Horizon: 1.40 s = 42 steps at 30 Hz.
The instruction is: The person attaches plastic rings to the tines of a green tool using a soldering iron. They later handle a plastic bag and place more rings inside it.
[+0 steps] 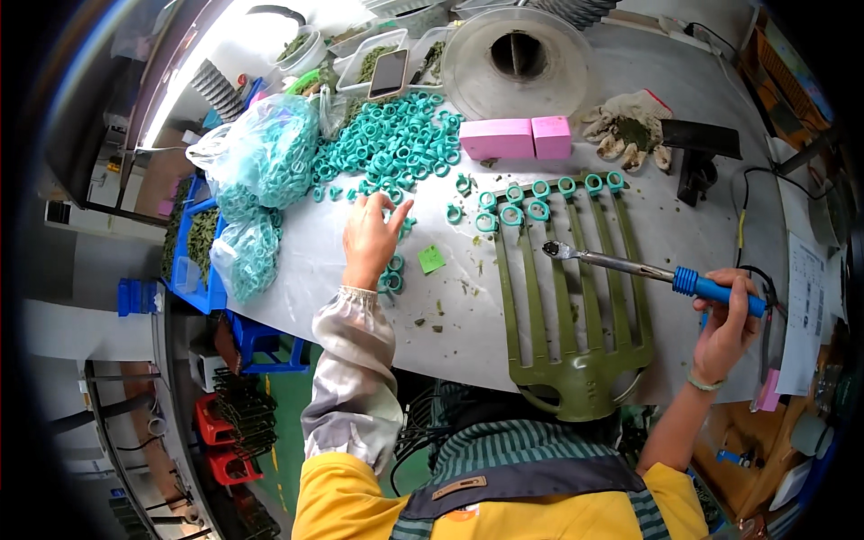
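My right hand (725, 326) grips the blue handle of a soldering iron (688, 283). Its metal shaft points left, and the broad tip hovers over a green plastic rake-like part (585, 378) with several long tines. Teal plastic rings (540, 189) sit along the far ends of the tines, with a few more in a second row. Over the near edge of a large heap of loose teal rings (396, 135), my left hand (371, 236) reaches out with thumb and fingers apart. More rings lie beside and below that hand, partly covered by it.
Bags of teal rings (270, 153) stand left of the heap. Behind lie a phone (388, 73), tubs of green scraps (373, 58) and a round clear lid (468, 81). Pink blocks (497, 139), a stained glove (625, 126) and a black stand (697, 148) line the far side. A green note (431, 259) lies mid-table.
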Motion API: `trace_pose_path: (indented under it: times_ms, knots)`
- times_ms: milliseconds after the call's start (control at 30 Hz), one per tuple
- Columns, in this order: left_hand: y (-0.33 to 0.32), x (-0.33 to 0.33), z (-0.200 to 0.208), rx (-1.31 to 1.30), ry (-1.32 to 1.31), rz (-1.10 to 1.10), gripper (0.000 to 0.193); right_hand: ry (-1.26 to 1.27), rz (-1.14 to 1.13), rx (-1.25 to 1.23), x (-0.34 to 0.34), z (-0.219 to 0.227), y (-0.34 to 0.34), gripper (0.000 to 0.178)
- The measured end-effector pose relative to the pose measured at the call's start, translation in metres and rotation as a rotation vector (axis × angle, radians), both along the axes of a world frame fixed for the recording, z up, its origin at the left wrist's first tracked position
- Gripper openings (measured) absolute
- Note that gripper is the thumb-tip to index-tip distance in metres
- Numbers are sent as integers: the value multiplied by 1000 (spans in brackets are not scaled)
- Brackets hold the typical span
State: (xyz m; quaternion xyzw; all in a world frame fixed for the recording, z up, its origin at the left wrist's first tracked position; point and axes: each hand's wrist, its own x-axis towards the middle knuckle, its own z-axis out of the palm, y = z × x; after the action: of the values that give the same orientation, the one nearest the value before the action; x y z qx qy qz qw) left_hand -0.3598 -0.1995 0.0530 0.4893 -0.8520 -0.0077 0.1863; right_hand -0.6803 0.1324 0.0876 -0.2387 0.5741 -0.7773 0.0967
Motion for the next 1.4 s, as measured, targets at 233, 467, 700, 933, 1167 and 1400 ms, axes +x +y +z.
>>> trace_pose_path:
  times_ms: [233,467,700,933,1167,1400]
  knots:
    - [1,19,-8,421,402,-14,20,13,-4,-6,4,2,1,25]
    - [8,35,-26,135,144,-252,29,19,-6,-9,5,5,5,25]
    - [2,51,-19,858,1003,-28,24,5,0,-11,6,6,3,26]
    - [47,-8,25,734,697,-262,33,13,-44,11,4,10,6,26]
    - [92,-120,23,416,450,-699,29,48,-87,-1,-7,-1,6,24]
    - [89,-164,1,186,304,-803,33,-5,-85,-9,-13,-16,-5,23]
